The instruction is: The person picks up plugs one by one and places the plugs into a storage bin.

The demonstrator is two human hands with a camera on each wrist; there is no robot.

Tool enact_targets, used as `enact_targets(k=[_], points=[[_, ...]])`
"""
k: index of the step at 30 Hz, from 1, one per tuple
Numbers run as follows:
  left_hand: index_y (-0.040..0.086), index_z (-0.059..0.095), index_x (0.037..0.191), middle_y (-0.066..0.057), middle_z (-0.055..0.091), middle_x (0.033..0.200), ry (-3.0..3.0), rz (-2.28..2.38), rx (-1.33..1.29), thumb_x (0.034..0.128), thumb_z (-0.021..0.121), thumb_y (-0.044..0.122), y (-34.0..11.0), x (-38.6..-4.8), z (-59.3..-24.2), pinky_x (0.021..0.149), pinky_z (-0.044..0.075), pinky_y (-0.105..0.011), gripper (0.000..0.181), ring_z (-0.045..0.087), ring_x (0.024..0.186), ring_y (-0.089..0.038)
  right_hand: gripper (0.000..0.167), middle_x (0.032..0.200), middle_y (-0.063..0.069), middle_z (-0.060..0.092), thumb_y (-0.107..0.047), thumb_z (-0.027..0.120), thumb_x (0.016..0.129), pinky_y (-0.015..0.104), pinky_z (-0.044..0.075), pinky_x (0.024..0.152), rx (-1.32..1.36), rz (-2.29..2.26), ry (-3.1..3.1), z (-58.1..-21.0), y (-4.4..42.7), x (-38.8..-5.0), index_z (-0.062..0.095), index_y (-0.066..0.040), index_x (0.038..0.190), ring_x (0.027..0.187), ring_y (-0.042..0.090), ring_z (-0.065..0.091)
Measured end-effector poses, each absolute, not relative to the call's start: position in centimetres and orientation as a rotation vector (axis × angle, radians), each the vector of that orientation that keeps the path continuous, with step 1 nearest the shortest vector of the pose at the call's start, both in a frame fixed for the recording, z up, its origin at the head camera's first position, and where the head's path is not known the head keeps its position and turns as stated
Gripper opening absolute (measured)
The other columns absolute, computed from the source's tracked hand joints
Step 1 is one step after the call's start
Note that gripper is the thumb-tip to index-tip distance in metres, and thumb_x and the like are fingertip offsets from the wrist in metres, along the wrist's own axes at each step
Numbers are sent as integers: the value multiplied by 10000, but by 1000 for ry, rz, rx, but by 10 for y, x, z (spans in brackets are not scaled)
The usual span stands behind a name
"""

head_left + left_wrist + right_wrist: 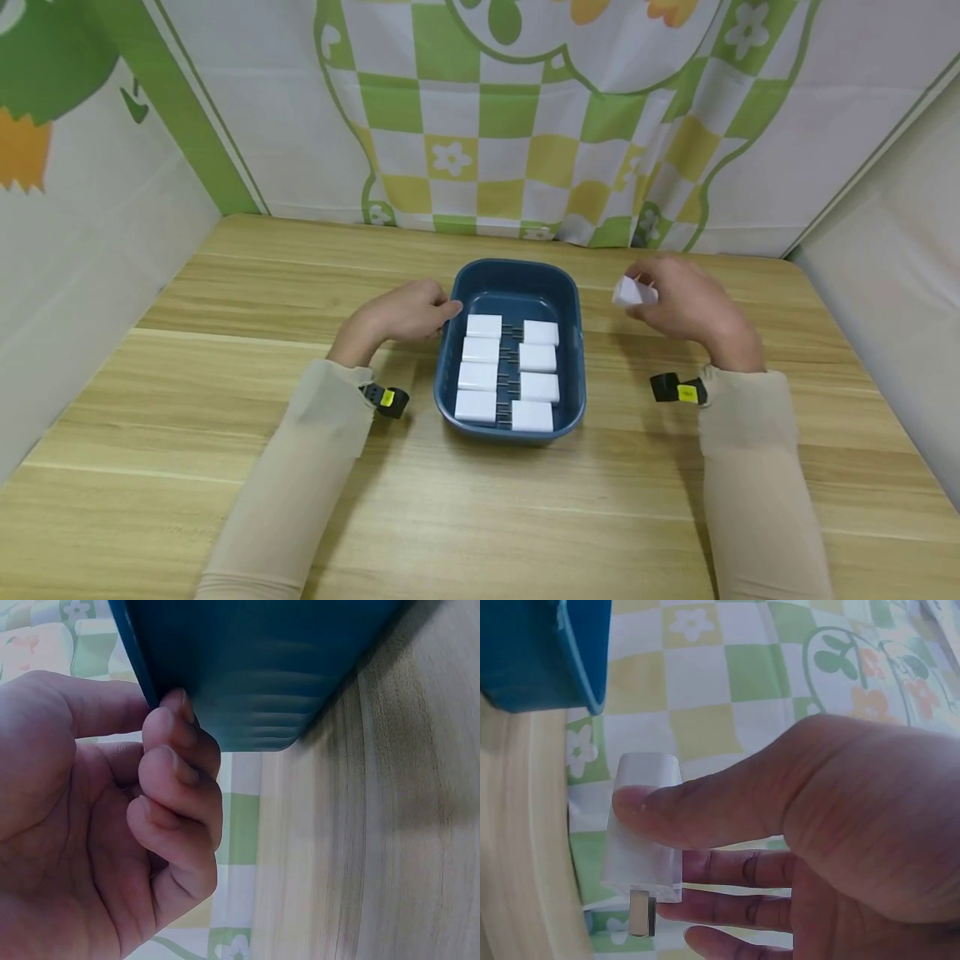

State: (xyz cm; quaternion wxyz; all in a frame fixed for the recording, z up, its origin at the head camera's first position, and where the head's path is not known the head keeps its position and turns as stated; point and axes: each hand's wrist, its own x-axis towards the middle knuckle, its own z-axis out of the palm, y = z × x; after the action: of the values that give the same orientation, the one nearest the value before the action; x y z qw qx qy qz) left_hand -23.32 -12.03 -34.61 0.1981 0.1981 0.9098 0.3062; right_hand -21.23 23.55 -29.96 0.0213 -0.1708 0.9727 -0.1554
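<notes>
A dark blue plastic bin [517, 298] stands on the table. Two columns of white plug-in chargers [480, 376] lie in its near part, their metal prongs facing inward. My left hand [405, 313] pinches the bin's left rim; in the left wrist view, the thumb and curled fingers [180, 776] meet at the edge of the blue wall [247, 667]. Right of the bin and apart from it, my right hand [686, 304] holds another white charger [630, 292] above the table. The right wrist view has the thumb across that charger [634, 862], with a metal prong [640, 913] pointing down.
Light wood-grain table [480, 517] extends around the bin. Behind it hangs a green, white and yellow checked cloth [510, 150]. Pale cloth walls [892, 208] border both sides. A black wrist strap piece with a yellow label [686, 392] sits at the right cuff.
</notes>
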Motion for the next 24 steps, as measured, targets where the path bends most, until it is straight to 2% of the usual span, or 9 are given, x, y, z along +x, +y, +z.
enact_targets(k=[24], points=[[56, 570, 702, -6, 485, 543, 2530, 878, 570, 1092, 449, 233, -119, -233, -346, 515, 365, -275, 445, 423, 465, -125, 424, 1173, 227, 642, -112, 761, 887, 540, 460, 858, -643, -439, 3041, -291, 214, -202, 624, 21, 1267, 1016, 379, 581]])
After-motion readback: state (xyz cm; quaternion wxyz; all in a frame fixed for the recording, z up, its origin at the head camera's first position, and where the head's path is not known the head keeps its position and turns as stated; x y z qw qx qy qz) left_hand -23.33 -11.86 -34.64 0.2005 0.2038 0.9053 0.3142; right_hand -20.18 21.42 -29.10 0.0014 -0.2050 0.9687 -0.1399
